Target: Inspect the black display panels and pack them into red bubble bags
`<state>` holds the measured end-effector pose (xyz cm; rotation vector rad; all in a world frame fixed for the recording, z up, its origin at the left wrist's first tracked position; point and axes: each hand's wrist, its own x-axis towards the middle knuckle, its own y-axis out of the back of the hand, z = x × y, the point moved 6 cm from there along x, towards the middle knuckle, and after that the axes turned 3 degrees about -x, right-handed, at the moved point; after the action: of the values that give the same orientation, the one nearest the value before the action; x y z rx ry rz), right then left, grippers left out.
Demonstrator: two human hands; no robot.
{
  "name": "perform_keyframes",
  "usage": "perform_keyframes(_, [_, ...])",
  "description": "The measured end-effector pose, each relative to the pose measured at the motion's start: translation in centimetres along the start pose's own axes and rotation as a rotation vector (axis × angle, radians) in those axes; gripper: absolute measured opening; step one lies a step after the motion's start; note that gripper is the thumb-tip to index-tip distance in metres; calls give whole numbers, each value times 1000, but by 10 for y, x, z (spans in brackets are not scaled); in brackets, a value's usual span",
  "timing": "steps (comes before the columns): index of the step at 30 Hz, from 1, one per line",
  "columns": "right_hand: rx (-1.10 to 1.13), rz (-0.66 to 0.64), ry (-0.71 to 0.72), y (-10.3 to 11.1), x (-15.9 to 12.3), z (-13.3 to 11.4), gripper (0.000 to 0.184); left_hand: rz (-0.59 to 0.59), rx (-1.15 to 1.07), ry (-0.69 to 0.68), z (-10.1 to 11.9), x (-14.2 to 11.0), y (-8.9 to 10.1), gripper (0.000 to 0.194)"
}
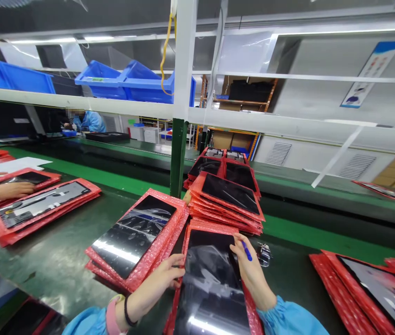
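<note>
A black display panel [211, 274] with a glossy film lies lengthwise in front of me on red bubble wrap. The fingertips of my left hand [159, 279] rest against its left edge, fingers slightly bent and apart. My right hand [249, 265] is at the upper right edge of the panel, with a blue pen [246, 251] held in its fingers. Thumb and fingertips of that hand touch the panel's edge near the corner. Left of it, another black panel [138, 232] lies tilted on a red bubble-wrap stack.
Behind is a pile of red-wrapped panels [230, 193]. More wrapped panels [375, 288] lie at right, others [47, 204] at left near another person's hand [12, 190]. A small metallic item [263, 255] sits by my right hand. A green post [178, 158] rises behind; blue bins [145, 83] stand on the shelf.
</note>
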<state>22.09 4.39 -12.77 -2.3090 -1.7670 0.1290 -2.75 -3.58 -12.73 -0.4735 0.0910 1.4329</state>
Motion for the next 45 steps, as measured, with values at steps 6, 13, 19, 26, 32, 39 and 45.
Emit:
perform_keyframes(6, [-66, -41, 102, 7, -8, 6, 41, -6, 19, 70, -6, 4, 1, 43])
perform_keyframes(13, [-114, -52, 197, 8, -16, 11, 33, -6, 70, 38, 15, 5, -11, 30])
perform_keyframes(19, [-161, -25, 271, 10, -18, 15, 27, -70, -31, -15, 34, -2, -41, 34])
perform_keyframes(26, [-410, -77, 480, 14, -34, -20, 12, -113, -19, -44, 37, 17, -43, 27])
perform_keyframes(32, [-749, 96, 691, 100, -13, -31, 14, -96, 20, -33, 79, 5, 44, 32])
perform_keyframes(39, [-1125, -5, 947, 140, 0, -3, 23, 95, 147, -36, 121, 10, 153, 40])
perform_keyframes(45, [-1296, -106, 1050, 123, -3, 2, 41, 241, 222, -105, 129, 28, 180, 54])
